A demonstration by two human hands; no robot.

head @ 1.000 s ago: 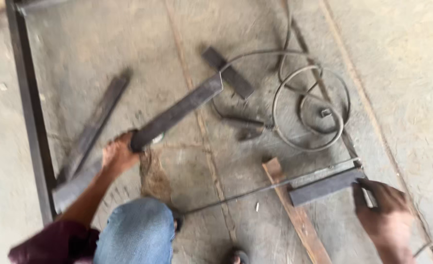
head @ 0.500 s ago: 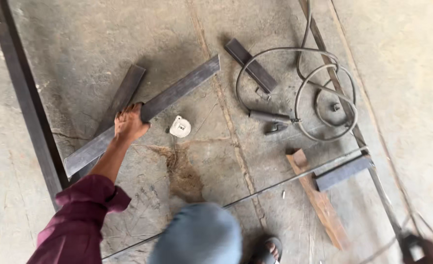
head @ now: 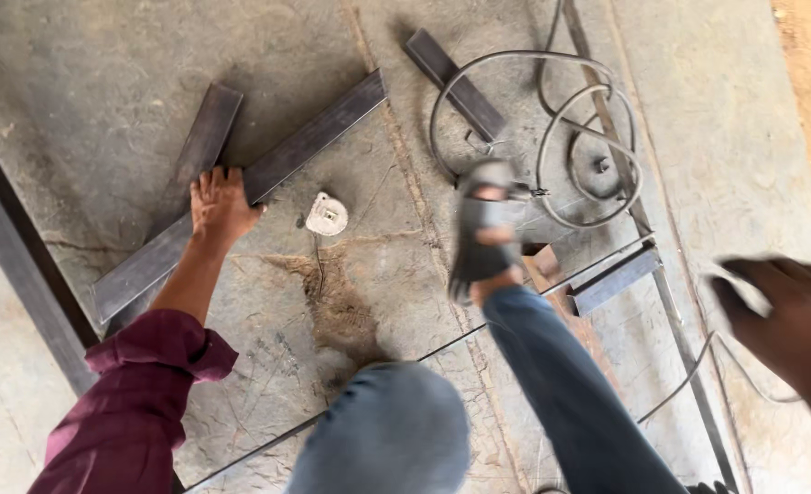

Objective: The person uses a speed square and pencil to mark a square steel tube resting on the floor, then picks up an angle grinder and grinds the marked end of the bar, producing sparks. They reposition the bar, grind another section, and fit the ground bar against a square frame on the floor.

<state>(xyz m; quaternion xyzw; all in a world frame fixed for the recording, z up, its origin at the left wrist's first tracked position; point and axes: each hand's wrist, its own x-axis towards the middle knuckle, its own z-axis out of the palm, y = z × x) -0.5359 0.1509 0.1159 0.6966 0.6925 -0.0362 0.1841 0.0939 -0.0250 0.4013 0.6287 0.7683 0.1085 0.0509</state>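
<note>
At the left of the frame, I am pressing my left hand [head: 220, 206] flat, fingers spread, on the long steel flat bar [head: 241, 194] lying diagonally on the concrete floor [head: 103, 73]. A tape measure [head: 326, 216] is lying just right of it. To do this well, I judge I should be keeping the bar pinned without shifting it. My sandalled foot [head: 484, 230] is lifting at center. At the right edge, my right hand [head: 781, 311] is blurring; whether it is gripping anything I cannot tell.

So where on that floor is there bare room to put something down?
Bare floor lies above the long metal bar under the left hand, and around the small white tape measure. It is crowded by the coiled cable near the sandalled foot.
</note>
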